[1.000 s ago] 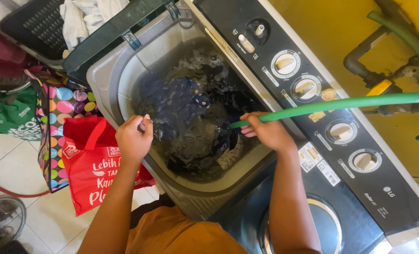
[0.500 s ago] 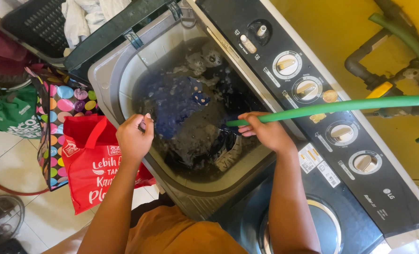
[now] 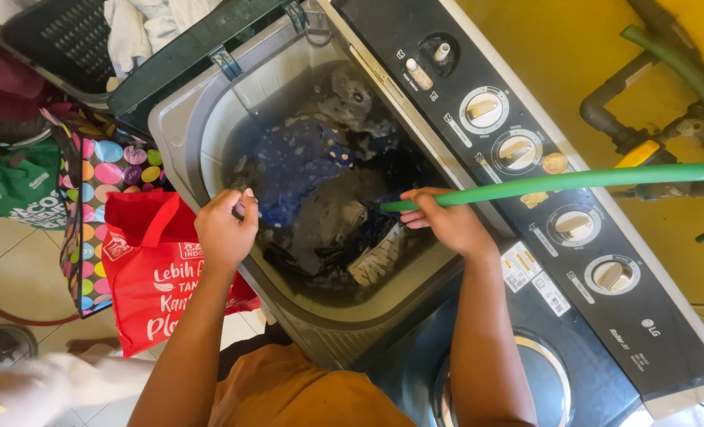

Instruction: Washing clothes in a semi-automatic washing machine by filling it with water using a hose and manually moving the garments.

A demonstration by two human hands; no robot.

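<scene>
My right hand [image 3: 447,223] grips a green hose [image 3: 573,180] and points its end into the wash tub [image 3: 202,119] of a twin-tub washing machine. The tub holds dark wet clothes [image 3: 320,190], blue and black, lying in dark water. My left hand [image 3: 227,229] is closed over the tub's near rim, pinching a small bit of cloth or an object that I cannot make out. The hose runs right to a tap with a yellow handle [image 3: 637,154] on the yellow wall.
The black control panel [image 3: 526,158] with several round dials lies right of the tub. The spin tub lid [image 3: 542,372] is below it. A red shopping bag [image 3: 158,269], a dotted bag [image 3: 91,182] and a green bag [image 3: 16,186] stand on the tiled floor at left. A dark laundry basket [image 3: 59,39] sits at top left.
The view has shifted slightly; my right hand with the hose end has moved a little toward the tub's middle. My left hand stays at the rim.
</scene>
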